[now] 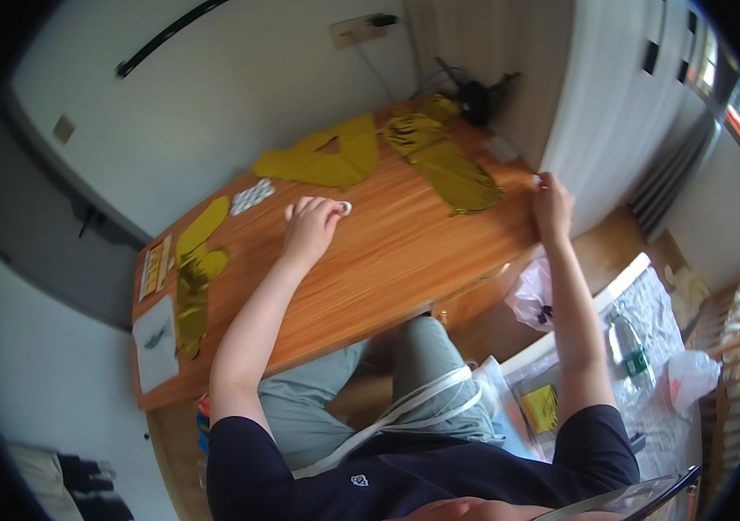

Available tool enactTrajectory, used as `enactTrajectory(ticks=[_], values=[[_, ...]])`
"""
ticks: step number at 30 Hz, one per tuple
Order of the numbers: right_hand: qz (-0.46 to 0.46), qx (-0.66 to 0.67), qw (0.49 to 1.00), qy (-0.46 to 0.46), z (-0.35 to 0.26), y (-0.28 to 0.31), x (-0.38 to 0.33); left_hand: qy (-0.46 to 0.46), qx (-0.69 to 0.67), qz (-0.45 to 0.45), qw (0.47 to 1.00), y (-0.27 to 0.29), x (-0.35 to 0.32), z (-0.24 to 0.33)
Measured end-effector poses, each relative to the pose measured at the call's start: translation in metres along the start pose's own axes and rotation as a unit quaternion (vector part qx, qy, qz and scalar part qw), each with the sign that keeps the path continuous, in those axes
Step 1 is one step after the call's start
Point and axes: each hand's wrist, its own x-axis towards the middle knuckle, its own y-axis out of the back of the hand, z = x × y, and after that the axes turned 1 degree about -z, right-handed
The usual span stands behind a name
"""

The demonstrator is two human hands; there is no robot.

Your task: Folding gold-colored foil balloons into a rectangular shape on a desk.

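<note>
On the wooden desk [404, 252], the left hand [309, 221] rests with fingers curled beside a small white ring [345, 207], the right hand [552, 201] pinches something tiny at the edge, and most olive fabric pieces [448, 165] lie untouched nearby.

A room in a home. A wooden desk [387, 260] stands against a white wall [240, 87]. A curtain [613, 95] hangs beside it.
</note>
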Motion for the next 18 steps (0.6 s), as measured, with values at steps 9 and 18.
enactTrajectory(ticks=[9,18], values=[[-0.096,0.022,0.95,0.295,-0.07,-0.004,-0.02,0.251,0.051,-0.017,0.967,0.048,-0.087,-0.143],[-0.215,0.169,0.853,0.443,-0.275,-0.057,-0.089,0.333,0.063,0.025,0.94,0.013,-0.075,-0.195]])
